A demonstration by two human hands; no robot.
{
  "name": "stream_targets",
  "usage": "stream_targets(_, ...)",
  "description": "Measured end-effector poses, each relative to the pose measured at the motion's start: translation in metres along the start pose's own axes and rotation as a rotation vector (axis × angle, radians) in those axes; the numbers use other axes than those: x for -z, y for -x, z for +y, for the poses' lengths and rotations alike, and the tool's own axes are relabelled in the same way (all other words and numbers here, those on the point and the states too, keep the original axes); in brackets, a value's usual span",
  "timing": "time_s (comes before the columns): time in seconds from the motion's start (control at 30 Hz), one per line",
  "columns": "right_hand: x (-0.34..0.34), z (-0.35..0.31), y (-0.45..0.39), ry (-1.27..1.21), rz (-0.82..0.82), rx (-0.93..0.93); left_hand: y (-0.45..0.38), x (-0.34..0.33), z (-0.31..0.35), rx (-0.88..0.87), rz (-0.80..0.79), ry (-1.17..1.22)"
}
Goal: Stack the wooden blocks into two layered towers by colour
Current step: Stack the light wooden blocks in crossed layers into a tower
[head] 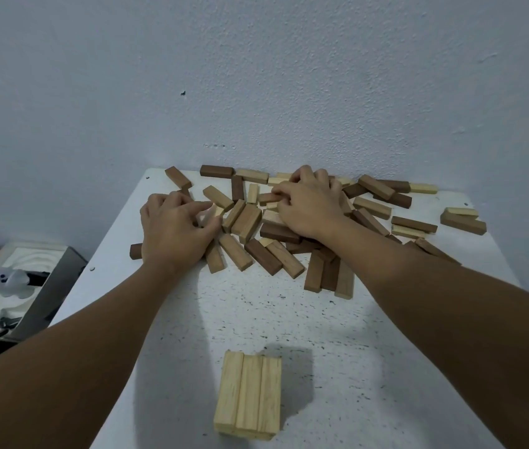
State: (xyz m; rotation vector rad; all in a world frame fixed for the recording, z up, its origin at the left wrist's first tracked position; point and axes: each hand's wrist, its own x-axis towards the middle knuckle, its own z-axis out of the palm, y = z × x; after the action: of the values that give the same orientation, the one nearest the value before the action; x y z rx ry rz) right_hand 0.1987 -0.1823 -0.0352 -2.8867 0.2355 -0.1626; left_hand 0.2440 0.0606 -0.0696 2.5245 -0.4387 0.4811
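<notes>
Barely begun: one pale layer laid, everything else loose.

Three light blocks set side by side as the pale tower's base (pixel 247 394), near edge of white table (pixel 370 351); no dark tower yet. Scattered pile (pixel 276 228) by the wall. Left hand (pixel 175 228) pinching what looks like a light block; right hand (pixel 308 202) curled into the pile, grasp unclear.

Bare white table (pixel 370 367) fills the lower middle of the frame, broken only by a 3-block pale stack (pixel 248 395); scattered blocks (pixel 289 222) crowd the upper centre against the wall (pixel 256 76).
</notes>
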Motion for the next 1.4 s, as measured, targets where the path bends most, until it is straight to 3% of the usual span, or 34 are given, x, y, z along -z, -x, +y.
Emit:
stream_targets(0.13, 0.002, -0.001, -0.005, -0.071, 0.016, -0.020, -0.002, 0.001, 0.000, 0.038, -0.021, -0.023)
stream_targets(0.47, 0.001, -0.010, -0.028, 0.049, 0.019, -0.128, -0.001, 0.001, 0.000, -0.061, 0.008, 0.018)
stream_targets(0.67, 0.002, -0.007, -0.027, 0.019, 0.060, -0.099, -0.002, -0.001, -0.002, -0.064, 0.014, 0.015)
stream_targets(0.9, 0.014, -0.009, -0.035, 0.026, -0.091, -0.132, -0.002, -0.001, -0.001, -0.065, 0.010, 0.014)
stream_targets(1.07, 0.007, -0.006, -0.023, 0.023, 0.048, -0.056, -0.002, -0.001, -0.002, -0.062, 0.010, 0.020)
stream_targets(1.23, 0.006, 0.015, -0.007, -0.276, 0.338, -0.174, -0.002, -0.002, -0.003, -0.067, 0.017, 0.013)
stream_targets(1.4, 0.007, 0.032, 0.001, -0.311, 0.277, -0.298, -0.001, -0.001, -0.001, -0.070, 0.025, 0.013)
